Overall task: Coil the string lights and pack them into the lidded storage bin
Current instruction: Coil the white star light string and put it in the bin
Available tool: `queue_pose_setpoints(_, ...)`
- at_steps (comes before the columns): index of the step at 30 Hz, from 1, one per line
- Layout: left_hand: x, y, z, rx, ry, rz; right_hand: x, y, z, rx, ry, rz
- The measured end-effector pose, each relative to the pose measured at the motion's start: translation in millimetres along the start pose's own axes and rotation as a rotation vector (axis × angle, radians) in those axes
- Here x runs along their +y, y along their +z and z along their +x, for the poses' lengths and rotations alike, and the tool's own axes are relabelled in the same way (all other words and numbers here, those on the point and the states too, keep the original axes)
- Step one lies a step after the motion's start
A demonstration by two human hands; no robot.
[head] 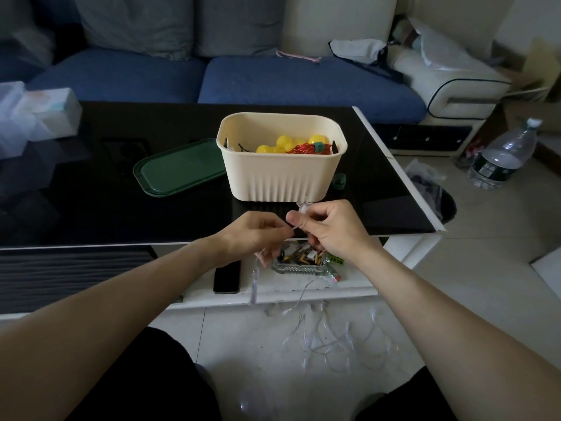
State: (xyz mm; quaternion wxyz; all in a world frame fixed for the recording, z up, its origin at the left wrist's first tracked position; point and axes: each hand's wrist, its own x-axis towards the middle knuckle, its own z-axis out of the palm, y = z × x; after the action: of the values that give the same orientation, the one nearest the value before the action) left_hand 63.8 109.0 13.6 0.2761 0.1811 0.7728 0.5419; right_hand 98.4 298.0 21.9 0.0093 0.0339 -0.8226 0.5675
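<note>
Clear string lights point(331, 338) trailed loose below table point(91, 192); cream bin point(282, 174) upright on it, green lid point(179, 168) flat alongside.

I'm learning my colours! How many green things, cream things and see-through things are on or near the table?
Green: 2, the lid and a small strap beside the bin
Cream: 1, the bin
See-through: 2, the string lights held by the left hand and right hand, and the water bottle
Total: 5
</note>
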Motion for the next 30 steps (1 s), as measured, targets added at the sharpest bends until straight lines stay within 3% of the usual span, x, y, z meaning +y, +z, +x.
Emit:
queue_pose_setpoints(5,0,6,0,0.093,0.107,0.067,-1,8,2,-0.085,0.082,0.129)
queue_pose_setpoints(9,2,3,-1,0.144,0.131,-0.007,3,2,4,-0.026,0.143,0.254)
queue_pose_setpoints(14,4,9,-3,0.124,0.187,0.081,2,13,2,0.017,0.114,0.180)
queue_pose_setpoints(21,-1,5,0,0.318,0.211,0.102,-4,13,2,-0.062,0.134,0.184)
queue_pose_setpoints(26,0,-3,2,0.463,0.145,-0.090,4,4,2,-0.123,0.143,-0.030)
queue_pose_setpoints(30,-7,-10,11,0.557,0.101,-0.265,12,-3,4,-0.312,0.187,-0.233)
